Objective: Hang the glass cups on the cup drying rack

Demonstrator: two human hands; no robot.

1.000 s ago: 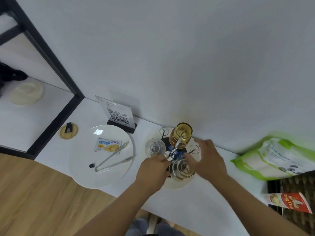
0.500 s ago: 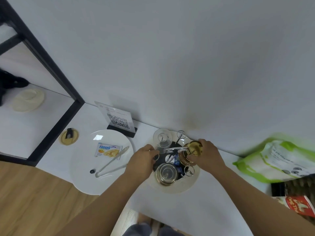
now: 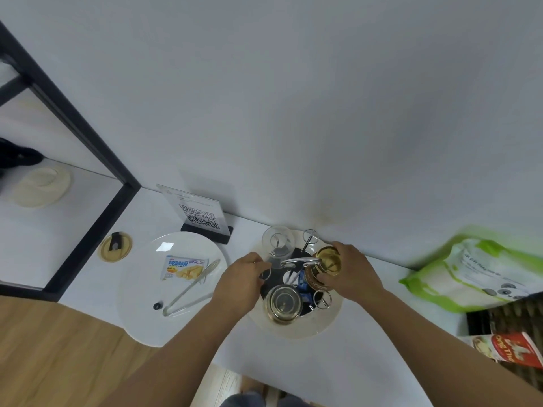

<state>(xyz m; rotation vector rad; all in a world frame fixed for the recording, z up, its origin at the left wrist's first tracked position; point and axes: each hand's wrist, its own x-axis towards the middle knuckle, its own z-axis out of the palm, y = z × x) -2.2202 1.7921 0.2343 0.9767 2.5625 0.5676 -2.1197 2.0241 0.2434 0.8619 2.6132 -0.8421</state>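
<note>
The cup drying rack (image 3: 299, 262) is a chrome stand with looped wire prongs on a round cream tray (image 3: 323, 321), close to the wall. A clear glass cup (image 3: 277, 245) hangs upside down on a far-left prong. Another glass cup (image 3: 283, 304) sits inverted on the near prong. My right hand (image 3: 349, 271) grips an amber glass cup (image 3: 323, 267) on the rack's right side, tilted. My left hand (image 3: 241, 282) pinches a looped prong (image 3: 266, 274) on the left side.
A white plate (image 3: 141, 292) left of the rack holds a snack packet (image 3: 183, 267) and metal tongs (image 3: 191, 289). A QR-code stand (image 3: 199, 215) is behind it. A green bag (image 3: 476, 274) and red packet (image 3: 511, 346) lie right. A black frame (image 3: 88, 201) stands left.
The rack has been turned: the amber cup went from the far side to the right, where my right hand now grips it. My left hand shifted to a left prong.
</note>
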